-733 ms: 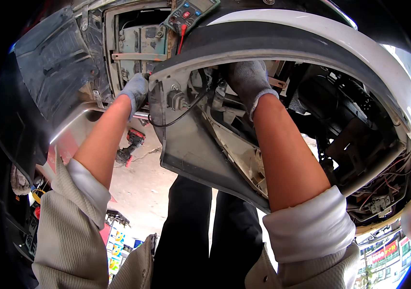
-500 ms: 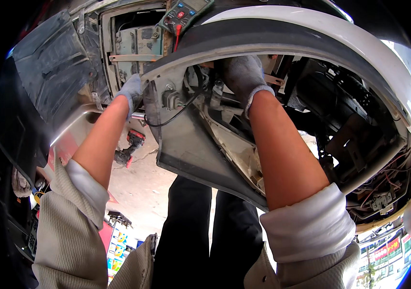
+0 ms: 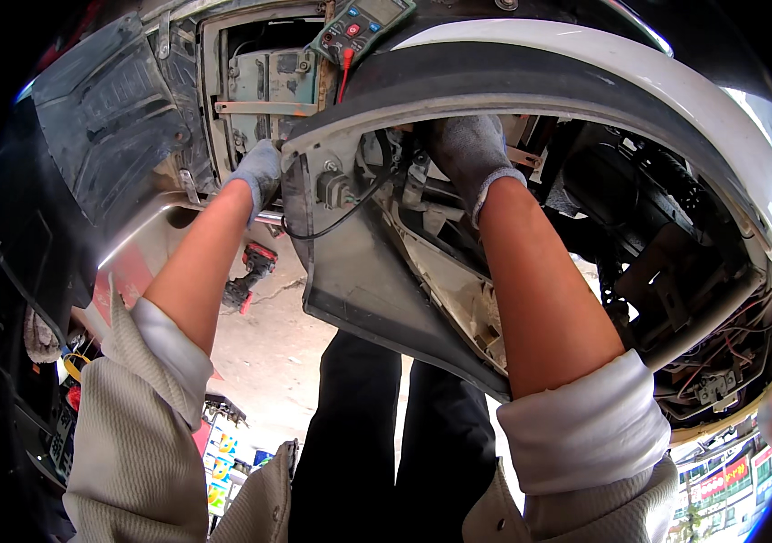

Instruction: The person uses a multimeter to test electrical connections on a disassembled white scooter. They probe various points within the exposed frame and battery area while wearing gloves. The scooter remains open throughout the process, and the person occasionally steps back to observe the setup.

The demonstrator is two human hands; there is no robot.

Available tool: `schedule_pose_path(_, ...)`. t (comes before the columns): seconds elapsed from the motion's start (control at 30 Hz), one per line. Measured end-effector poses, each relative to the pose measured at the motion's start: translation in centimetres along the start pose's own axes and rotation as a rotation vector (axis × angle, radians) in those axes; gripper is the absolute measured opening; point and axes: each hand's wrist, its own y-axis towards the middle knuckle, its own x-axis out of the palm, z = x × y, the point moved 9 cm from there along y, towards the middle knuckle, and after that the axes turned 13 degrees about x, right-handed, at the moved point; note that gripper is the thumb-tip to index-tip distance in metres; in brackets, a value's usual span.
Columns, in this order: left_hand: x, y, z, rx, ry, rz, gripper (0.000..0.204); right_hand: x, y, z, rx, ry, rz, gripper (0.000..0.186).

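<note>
My left hand (image 3: 259,170), in a grey-blue glove, is curled at the left edge of the curved dark grey panel (image 3: 350,281); what it grips is hidden. A connector (image 3: 332,185) with a black cable (image 3: 341,217) sits on the panel right of that hand. My right hand (image 3: 469,158), gloved alike, reaches under the panel's upper rim, fingers out of sight, beside wiring and brackets. A multimeter (image 3: 363,25) with a red lead lies above the panel, beside an opening with grey-green metal parts (image 3: 268,77).
A white curved body band (image 3: 721,136) arches over dark cavities with wires (image 3: 721,344) and a metal tube (image 3: 703,317) at right. Dark metal panels (image 3: 105,127) fill the upper left. A red-and-black power tool (image 3: 250,271) lies below on the pale floor (image 3: 259,353), left of my legs.
Compared with half a second ago, the whole scene sits slightly lower and further right in the picture. My hands hold much the same places against the panel.
</note>
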Motion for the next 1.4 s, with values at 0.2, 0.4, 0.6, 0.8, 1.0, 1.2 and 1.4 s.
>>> schedule_pose_path(0.2, 0.9, -0.5, 1.1, -0.131, -0.155, 0.051, 0.023, 1.6, 1.2, 0.8, -0.067, 0.087, 0.076, 0.032)
schedule_pose_path(0.4, -0.2, 2.0, -7.5, -0.208, 0.015, 0.074, 0.025, 1.9, 2.3, -0.3, -0.130, 0.227, -0.056, 0.030)
schedule_pose_path(0.6, 0.3, -3.6, 3.7, -0.114, -0.431, 0.072, 0.022, 0.1, 0.7, -0.5, -0.141, 0.055, 0.176, 0.027)
schedule_pose_path(0.8, -6.7, -12.9, 10.5, -0.111, -0.177, 0.217, 0.027, 2.4, -0.1, 0.3, -0.027, 0.073, 0.245, 0.033)
schedule_pose_path(1.0, -6.0, -25.0, 22.7, 0.110, -0.442, -0.157, 0.030, 2.4, -0.5, 0.2, -0.068, 0.152, 0.100, 0.033)
schedule_pose_path(1.2, 6.6, -27.5, 29.8, 0.683, 0.137, -0.591, 0.026, 1.5, -1.2, 1.7, -0.255, -0.337, 0.223, 0.038)
schedule_pose_path(1.4, 15.6, -16.9, 26.7, 0.337, 0.300, -0.385, 0.022, 2.9, 1.1, 3.6, -0.164, -0.121, 0.023, 0.039)
